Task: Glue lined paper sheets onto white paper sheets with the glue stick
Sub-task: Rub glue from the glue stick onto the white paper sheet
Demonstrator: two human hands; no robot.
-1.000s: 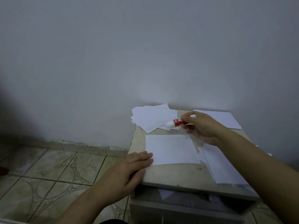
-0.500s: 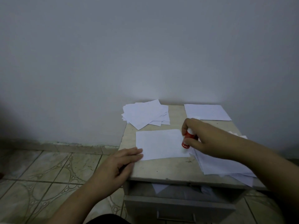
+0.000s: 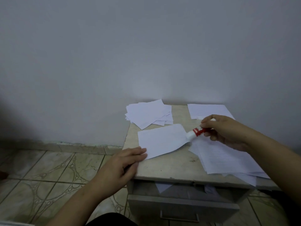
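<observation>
Evidently the gluing step is in hand, seen from the head camera: the right hand (image 3: 228, 131) pinches the glue stick (image 3: 195, 133), its tip on the sheet's (image 3: 161, 141) 3 o'clock edge, which seems to lift there. The left hand (image 3: 123, 162), fingers flat, presses the sheet's 7 o'clock corner to the worktop (image 3: 171, 167). Next likely calls for steady strokes without dragging the paper. A loose pile (image 3: 149, 114) lies at 12 o'clock, a stack (image 3: 228, 160) at 3, crowding the stroke; another sheet (image 3: 206, 110) lies at 1.
</observation>
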